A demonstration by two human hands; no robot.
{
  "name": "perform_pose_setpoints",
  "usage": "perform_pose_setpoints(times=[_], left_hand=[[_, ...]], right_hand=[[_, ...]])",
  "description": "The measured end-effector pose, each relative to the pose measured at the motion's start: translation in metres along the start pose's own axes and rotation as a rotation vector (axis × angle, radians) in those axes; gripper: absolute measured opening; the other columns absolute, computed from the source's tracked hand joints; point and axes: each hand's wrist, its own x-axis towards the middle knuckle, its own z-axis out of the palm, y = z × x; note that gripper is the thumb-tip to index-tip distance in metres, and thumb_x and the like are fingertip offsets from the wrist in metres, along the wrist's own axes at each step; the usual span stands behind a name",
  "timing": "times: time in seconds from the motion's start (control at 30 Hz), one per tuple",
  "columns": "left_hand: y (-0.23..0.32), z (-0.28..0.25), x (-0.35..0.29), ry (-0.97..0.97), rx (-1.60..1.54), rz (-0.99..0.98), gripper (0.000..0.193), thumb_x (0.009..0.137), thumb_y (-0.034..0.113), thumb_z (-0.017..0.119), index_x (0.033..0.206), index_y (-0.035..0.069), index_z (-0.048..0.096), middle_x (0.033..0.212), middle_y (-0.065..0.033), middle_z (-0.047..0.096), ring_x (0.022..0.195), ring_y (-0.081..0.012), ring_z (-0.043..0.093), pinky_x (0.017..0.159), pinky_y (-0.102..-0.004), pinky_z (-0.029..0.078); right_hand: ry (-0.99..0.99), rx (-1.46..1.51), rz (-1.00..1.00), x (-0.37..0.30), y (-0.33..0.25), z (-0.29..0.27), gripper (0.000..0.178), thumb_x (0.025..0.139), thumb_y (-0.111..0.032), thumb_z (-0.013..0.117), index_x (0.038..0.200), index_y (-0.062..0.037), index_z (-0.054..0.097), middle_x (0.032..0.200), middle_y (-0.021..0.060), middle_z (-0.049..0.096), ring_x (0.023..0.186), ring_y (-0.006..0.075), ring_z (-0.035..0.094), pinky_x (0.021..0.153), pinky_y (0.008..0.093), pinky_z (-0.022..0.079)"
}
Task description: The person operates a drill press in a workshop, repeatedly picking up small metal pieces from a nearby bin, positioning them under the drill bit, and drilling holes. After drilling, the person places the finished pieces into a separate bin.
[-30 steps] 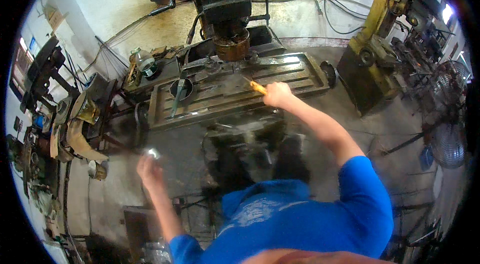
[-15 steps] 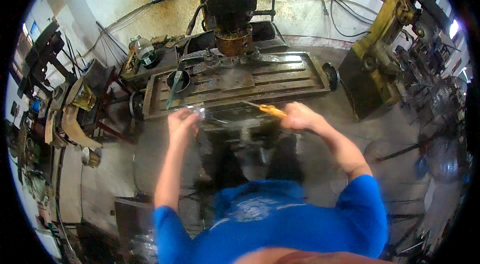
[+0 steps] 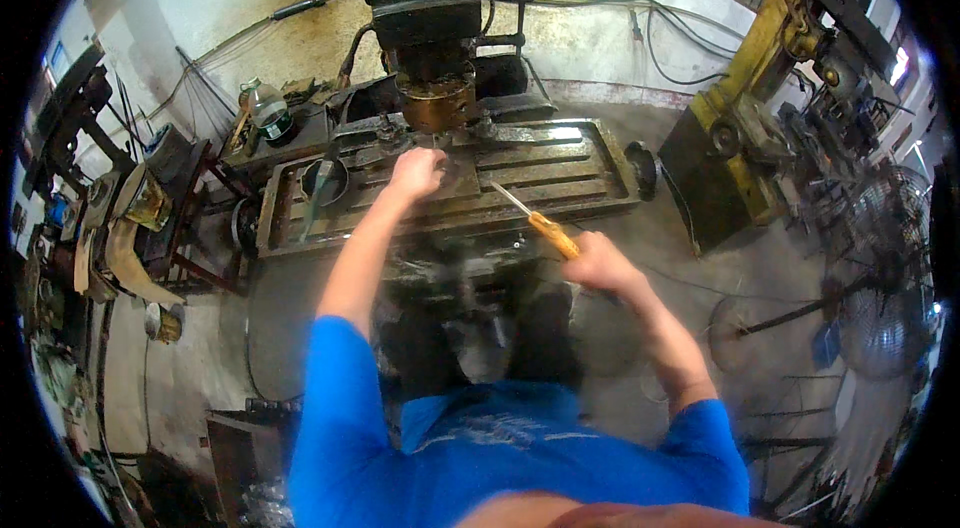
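Observation:
My left hand (image 3: 418, 174) reaches over the milling machine table (image 3: 570, 190), just below the spindle head (image 3: 437, 100). Its fingers are curled together, and anything in them is hidden. In my right hand (image 3: 604, 266), held in front of the table's near edge, is a yellow-handled tool (image 3: 554, 234) with a slim metal shaft. The shaft points up and left over the near side of the table; whether it is a file or a screwdriver I cannot make out. A round pan (image 3: 325, 184) with a brush-like handle across it rests on the table's left part.
A large clear bottle (image 3: 270, 114) stands on a bench behind at the left. To the right is a yellow and dark machine (image 3: 735, 143), with a fan (image 3: 885, 273) nearer me. A handwheel (image 3: 642, 171) juts from the table's right end. A tin (image 3: 163, 323) sits low at the left.
My left hand has moved forward and right, from the table's near edge to under the spindle; the shiny piece it held no longer shows. My right hand, tool still gripped, has dropped slightly nearer me.

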Motion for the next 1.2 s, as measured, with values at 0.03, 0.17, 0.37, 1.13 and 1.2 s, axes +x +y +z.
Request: perform_pose_setpoints(times=[0.03, 0.17, 0.37, 1.13, 1.2], left_hand=[[0.007, -0.001, 0.002, -0.012, 0.043, -0.045, 0.029, 0.067, 0.021, 0.065, 0.092, 0.005, 0.063, 0.075, -0.0153, 0.062, 0.072, -0.0308, 0.06, 0.066, -0.0408, 0.047], [0.019, -0.011, -0.007, -0.056, 0.074, -0.178, 0.032, 0.07, 0.024, 0.062, 0.099, 0.011, 0.062, 0.086, -0.014, 0.063, 0.081, -0.0312, 0.059, 0.071, -0.0407, 0.048], [0.009, 0.004, -0.005, 0.001, 0.014, -0.136, 0.027, 0.072, 0.018, 0.062, 0.096, 0.008, 0.062, 0.089, -0.0162, 0.061, 0.083, -0.0336, 0.058, 0.073, -0.0413, 0.046], [0.016, 0.017, 0.015, 0.167, -0.006, -0.566, 0.041, 0.068, 0.028, 0.067, 0.103, 0.009, 0.058, 0.083, -0.0168, 0.063, 0.078, -0.034, 0.06, 0.068, -0.0426, 0.048], [0.003, 0.021, 0.016, 0.146, -0.047, -0.573, 0.044, 0.068, 0.031, 0.068, 0.104, 0.008, 0.058, 0.084, -0.0165, 0.063, 0.082, -0.0332, 0.06, 0.071, -0.042, 0.048]], right_hand=[[0.025, -0.021, -0.039, 0.014, 0.008, 0.006, 0.028, 0.056, -0.021, 0.055, 0.066, 0.0051, 0.058, 0.064, 0.0244, 0.057, 0.064, 0.0359, 0.059, 0.063, 0.0402, 0.047], [0.014, -0.001, 0.018, 0.051, -0.018, 0.009, 0.03, 0.059, -0.023, 0.054, 0.064, 0.0061, 0.06, 0.065, 0.0238, 0.059, 0.067, 0.0346, 0.061, 0.066, 0.0398, 0.048], [0.142, -0.077, -0.001, 0.1, -0.021, 0.023, 0.029, 0.061, -0.024, 0.053, 0.064, 0.0041, 0.06, 0.057, 0.0192, 0.058, 0.058, 0.0295, 0.061, 0.061, 0.0386, 0.049], [0.417, 0.135, -0.19, 0.058, 0.036, -0.029, 0.036, 0.057, -0.018, 0.058, 0.087, 0.0003, 0.064, 0.078, 0.0191, 0.063, 0.076, 0.0251, 0.062, 0.07, 0.0334, 0.048], [0.759, 0.179, -0.341, 0.05, 0.004, -0.108, 0.034, 0.061, -0.009, 0.055, 0.092, -0.0002, 0.064, 0.085, 0.0138, 0.065, 0.08, 0.0207, 0.061, 0.071, 0.0298, 0.047]])
